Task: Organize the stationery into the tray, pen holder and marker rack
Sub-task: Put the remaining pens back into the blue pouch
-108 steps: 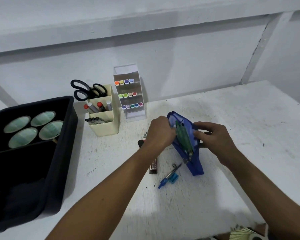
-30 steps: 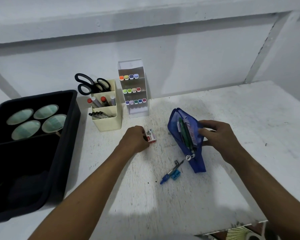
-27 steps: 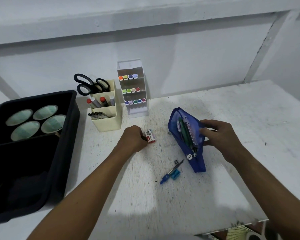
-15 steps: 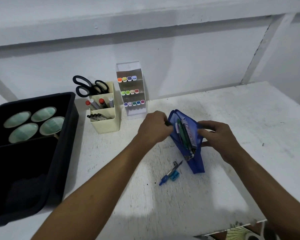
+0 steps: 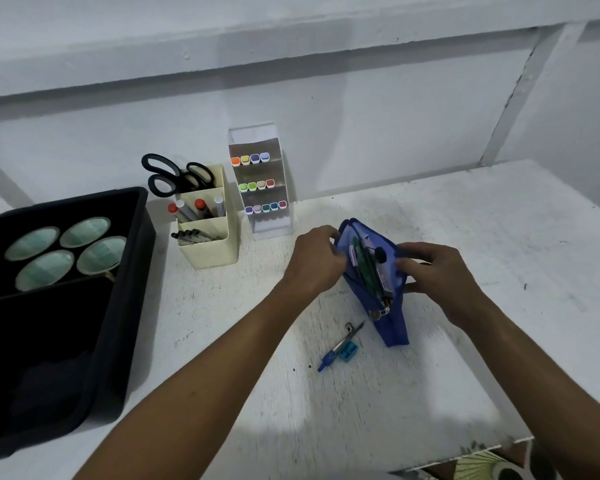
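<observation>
Now both hands (image 5: 371,261) on pouch (image 5: 388,306)

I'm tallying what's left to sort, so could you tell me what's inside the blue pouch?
The pouch shows a green pen and other slim items I can't identify. Its lower part is covered by fabric and both hands.

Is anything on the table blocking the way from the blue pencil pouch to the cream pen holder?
Nothing visible does: bare white table lies between the blue zip pouch and the cream pen holder. The left hand is at the pouch's mouth.
</observation>
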`<state>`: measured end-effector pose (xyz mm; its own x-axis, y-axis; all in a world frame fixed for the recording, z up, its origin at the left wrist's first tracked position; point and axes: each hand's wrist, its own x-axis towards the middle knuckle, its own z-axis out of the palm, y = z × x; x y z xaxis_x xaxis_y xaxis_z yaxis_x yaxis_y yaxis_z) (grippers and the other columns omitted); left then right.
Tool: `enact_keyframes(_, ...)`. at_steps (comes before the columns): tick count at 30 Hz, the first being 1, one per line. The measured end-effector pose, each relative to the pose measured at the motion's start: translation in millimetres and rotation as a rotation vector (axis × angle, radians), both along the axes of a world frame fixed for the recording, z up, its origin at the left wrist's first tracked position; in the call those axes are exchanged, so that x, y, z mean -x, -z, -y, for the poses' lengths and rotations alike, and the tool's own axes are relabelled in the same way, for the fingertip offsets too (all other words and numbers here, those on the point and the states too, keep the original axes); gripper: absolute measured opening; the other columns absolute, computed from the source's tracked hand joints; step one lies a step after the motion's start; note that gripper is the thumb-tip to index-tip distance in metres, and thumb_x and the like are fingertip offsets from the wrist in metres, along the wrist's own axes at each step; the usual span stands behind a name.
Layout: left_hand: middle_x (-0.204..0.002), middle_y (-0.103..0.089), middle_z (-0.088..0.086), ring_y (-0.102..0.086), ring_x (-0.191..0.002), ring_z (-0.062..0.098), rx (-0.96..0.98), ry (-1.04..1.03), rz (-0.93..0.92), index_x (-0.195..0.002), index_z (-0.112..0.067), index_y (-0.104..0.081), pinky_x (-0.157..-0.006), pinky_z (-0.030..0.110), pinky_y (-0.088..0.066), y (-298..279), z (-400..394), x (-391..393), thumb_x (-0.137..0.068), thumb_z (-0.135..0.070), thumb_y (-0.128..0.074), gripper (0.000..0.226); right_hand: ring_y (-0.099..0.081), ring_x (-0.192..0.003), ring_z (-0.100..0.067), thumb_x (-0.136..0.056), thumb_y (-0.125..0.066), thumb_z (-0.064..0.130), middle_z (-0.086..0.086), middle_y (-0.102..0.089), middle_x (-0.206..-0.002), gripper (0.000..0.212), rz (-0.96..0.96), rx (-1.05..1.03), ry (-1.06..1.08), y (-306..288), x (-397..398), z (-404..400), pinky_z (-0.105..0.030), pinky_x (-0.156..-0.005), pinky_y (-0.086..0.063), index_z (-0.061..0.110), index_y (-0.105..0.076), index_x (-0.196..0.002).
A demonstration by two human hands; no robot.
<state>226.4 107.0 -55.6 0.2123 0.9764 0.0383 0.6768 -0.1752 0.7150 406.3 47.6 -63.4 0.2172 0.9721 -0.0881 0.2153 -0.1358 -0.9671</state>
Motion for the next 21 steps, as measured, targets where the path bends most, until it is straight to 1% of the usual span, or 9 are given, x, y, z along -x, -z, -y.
enact_keyframes(2,-0.087,-0.061,-0.002,-0.049,-0.062,-0.002,-0.007,-0.022,-0.001,-0.121,-0.013,-0.060,-0.053,0.007,-0.037,6.3,7.3,9.5,-0.090,-0.025,-0.064,0.033,-0.067,-0.080,-0.013,-0.087,-0.060,0.002,0.006,-0.067,-0.094,0.020,-0.003,-0.007,0.003,-1.7,-0.6,1.2,-0.029,-0.060,-0.060,0.017,-0.065,-0.099)
enact_keyframes(5,-0.082,-0.059,-0.007,-0.051,-0.064,-0.002,0.038,0.009,-0.069,-0.113,-0.014,-0.063,-0.053,0.006,-0.035,17.5,22.0,25.7,-0.087,-0.026,-0.066,0.029,-0.066,-0.079,-0.010,-0.087,-0.059,0.001,0.009,-0.065,-0.092,0.020,0.017,-0.013,0.012,-4.8,-3.4,3.7,-0.022,-0.056,-0.058,0.017,-0.064,-0.099)
enact_keyframes(8,-0.092,-0.064,-0.002,-0.054,-0.072,0.002,0.189,0.180,-0.224,-0.110,-0.015,-0.067,-0.058,0.008,-0.037,28.5,37.7,37.4,-0.086,-0.032,-0.070,0.030,-0.065,-0.078,-0.009,-0.086,-0.058,-0.001,0.004,-0.065,-0.095,0.022,0.006,-0.009,0.037,-6.0,-9.6,7.0,-0.018,-0.052,-0.056,0.012,-0.064,-0.102)
enact_keyframes(10,-0.098,-0.067,0.000,-0.056,-0.078,0.005,0.296,0.286,-0.299,-0.108,-0.015,-0.069,-0.062,0.011,-0.042,34.4,47.2,42.2,-0.083,-0.037,-0.072,0.033,-0.065,-0.079,-0.010,-0.086,-0.058,-0.002,-0.001,-0.065,-0.099,0.024,0.010,0.000,0.050,-5.8,-14.0,10.0,-0.018,-0.053,-0.056,0.007,-0.065,-0.107)
enact_keyframes(12,-0.099,-0.069,-0.001,-0.057,-0.077,0.005,0.342,0.330,-0.322,-0.104,-0.016,-0.072,-0.064,0.013,-0.045,39.5,53.6,45.1,-0.081,-0.039,-0.074,0.033,-0.065,-0.079,-0.011,-0.086,-0.058,-0.002,-0.004,-0.065,-0.102,0.026,0.009,0.010,0.065,-4.8,-18.2,14.1,-0.020,-0.054,-0.057,0.004,-0.064,-0.111)
enact_keyframes(14,-0.096,-0.070,-0.002,-0.057,-0.075,0.004,0.333,0.322,-0.311,-0.102,-0.016,-0.074,-0.064,0.014,-0.046,40.7,56.9,47.0,-0.080,-0.041,-0.075,0.033,-0.065,-0.077,-0.012,-0.086,-0.059,-0.001,-0.006,-0.065,-0.104,0.028,0.006,0.019,0.087,-3.5,-21.9,18.3,-0.021,-0.054,-0.057,0.002,-0.064,-0.113)
enact_keyframes(17,-0.098,-0.071,-0.003,-0.058,-0.075,0.003,0.352,0.345,-0.297,-0.105,-0.018,-0.074,-0.067,0.015,-0.048,38.8,59.6,49.7,-0.081,-0.040,-0.074,0.032,-0.065,-0.076,-0.012,-0.086,-0.059,-0.001,-0.005,-0.065,-0.103,0.028,0.000,0.027,0.113,-3.0,-26.4,25.7,-0.019,-0.052,-0.056,0.003,-0.064,-0.114)
enact_keyframes(20,-0.100,-0.070,-0.005,-0.059,-0.078,0.005,0.363,0.410,-0.346,-0.110,-0.019,-0.072,-0.065,0.011,-0.044,36.0,62.8,52.6,-0.079,-0.034,-0.077,0.034,-0.066,-0.074,-0.013,-0.086,-0.060,0.000,-0.002,-0.066,-0.098,0.026,-0.018,0.032,0.133,-2.7,-30.5,32.9,-0.020,-0.052,-0.056,0.005,-0.064,-0.111)
enact_keyframes(21,-0.101,-0.069,-0.005,-0.059,-0.081,0.005,0.348,0.421,-0.370,-0.111,-0.020,-0.072,-0.066,0.011,-0.043,35.7,64.0,53.1,-0.080,-0.031,-0.077,0.034,-0.066,-0.074,-0.014,-0.086,-0.060,0.000,0.000,-0.066,-0.096,0.025,-0.022,0.032,0.136,-2.9,-31.3,35.3,-0.021,-0.052,-0.056,0.006,-0.065,-0.110)
